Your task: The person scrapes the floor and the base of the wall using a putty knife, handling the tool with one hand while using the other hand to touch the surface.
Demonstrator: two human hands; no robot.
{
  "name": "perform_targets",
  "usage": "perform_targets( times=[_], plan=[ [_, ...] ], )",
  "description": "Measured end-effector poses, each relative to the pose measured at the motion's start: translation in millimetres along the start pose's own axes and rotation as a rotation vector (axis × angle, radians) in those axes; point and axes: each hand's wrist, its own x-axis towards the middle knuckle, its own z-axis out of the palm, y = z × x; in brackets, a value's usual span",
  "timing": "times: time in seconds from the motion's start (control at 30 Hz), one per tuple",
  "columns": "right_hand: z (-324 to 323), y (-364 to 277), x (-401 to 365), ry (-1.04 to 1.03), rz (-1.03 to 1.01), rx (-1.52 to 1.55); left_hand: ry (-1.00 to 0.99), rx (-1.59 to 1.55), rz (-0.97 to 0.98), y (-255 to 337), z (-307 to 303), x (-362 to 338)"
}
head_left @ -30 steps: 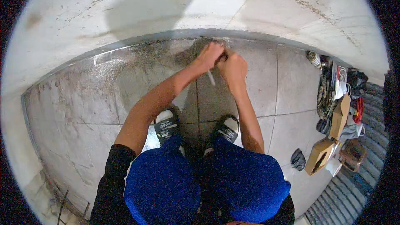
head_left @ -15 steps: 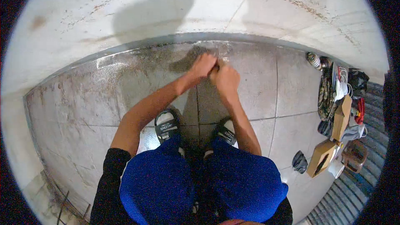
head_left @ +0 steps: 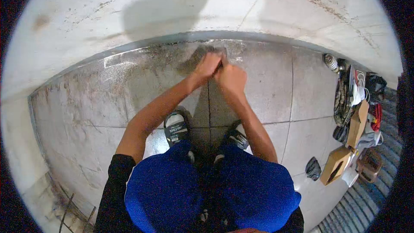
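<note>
My left hand (head_left: 209,64) is closed, low over the tiled floor (head_left: 267,88) near the foot of the wall. Just right of it and touching or nearly touching is my right hand (head_left: 231,78), curled into a fist. A small dark, thin thing (head_left: 224,57) shows between them; blur hides its kind. Beyond the hands the floor carries a dark, wet-looking patch (head_left: 192,56), partly in shadow. Both arms reach forward past my knees.
A pale, stained wall (head_left: 233,4) curves across the front. My sandalled feet (head_left: 176,128) stand behind the hands. On the right lie a spiral bulb (head_left: 331,62), an opened cardboard box (head_left: 335,165), a black bag (head_left: 313,168), cloths and a brown plastic stool (head_left: 369,165) beside a ribbed shutter (head_left: 358,209).
Both hands stay together and closed, with the right hand a little nearer the left. The whole scene has shifted slightly right in view as the head moved.
</note>
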Motion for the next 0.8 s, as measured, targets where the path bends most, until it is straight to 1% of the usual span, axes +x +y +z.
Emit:
perform_targets(
  times=[0.07, 0.13, 0.17, 0.2, 0.27, 0.3, 0.33, 0.37, 0.43, 0.47, 0.57, 0.6, 0.67, 0.7, 0.73, 0.8],
  plan=[
    [-4.1, 0.3, 12.5, 0.042, -0.038, -0.005, -0.141, -0.051, -0.065, -3.1, -18.4, 21.2],
    [-10.5, -2.4, 21.5, 0.056, -0.059, -0.010, -0.078, -0.050, -0.090, 4.9, -16.6, 18.1],
    [-11.3, -2.2, 12.6, 0.037, -0.043, 0.007, -0.047, -0.046, -0.101, 7.2, -17.1, 18.6],
    [-10.5, -1.3, -2.7, 0.021, -0.031, 0.026, -0.253, 0.048, -0.140, -15.6, 6.6, 7.6],
    [2.2, -3.0, -7.3, 0.004, -0.016, 0.043, -0.234, 0.114, -0.199, -27.9, 22.9, -9.4],
    [10.2, -7.3, -6.2, 0.002, -0.002, 0.042, -0.235, 0.141, -0.231, -24.5, 21.7, -16.5],
    [16.6, -9.4, -5.7, 0.002, 0.017, 0.038, -0.207, 0.200, -0.157, -30.6, 15.0, -16.3],
    [20.5, -8.9, -0.9, 0.018, -0.008, 0.042, -0.154, 0.156, -0.113, -32.6, 11.7, -15.9],
    [12.4, -15.5, 11.5, 0.055, -0.068, 0.052, -0.038, 0.077, -0.023, -13.5, -21.2, 5.2],
    [8.1, -15.5, 11.3, 0.048, -0.082, 0.042, -0.010, 0.124, 0.019, -20.3, -16.0, 1.6],
    [4.9, -18.1, -11.1, -0.046, -0.019, -0.002, -0.012, 0.113, -0.069, 0.3, -17.2, -22.8],
    [8.1, -21.3, -10.2, -0.065, -0.007, -0.014, -0.187, 0.148, -0.179, -21.1, 4.1, -32.6],
    [16.2, -27.4, -9.4, -0.105, 0.022, -0.042, -0.236, 0.109, -0.336, -31.8, -4.6, -18.1],
    [15.9, -26.8, -6.1, -0.083, -0.015, -0.022, -0.265, 0.078, -0.422, -30.6, -9.8, -14.6],
    [13.0, -26.9, 4.6, -0.058, -0.052, -0.003, -0.095, 0.127, -0.120, -25.8, -24.1, -7.2],
    [6.4, -24.4, 16.5, -0.011, -0.143, 0.081, -0.101, 0.142, -0.119, -12.7, -35.5, -1.7]
  ],
)
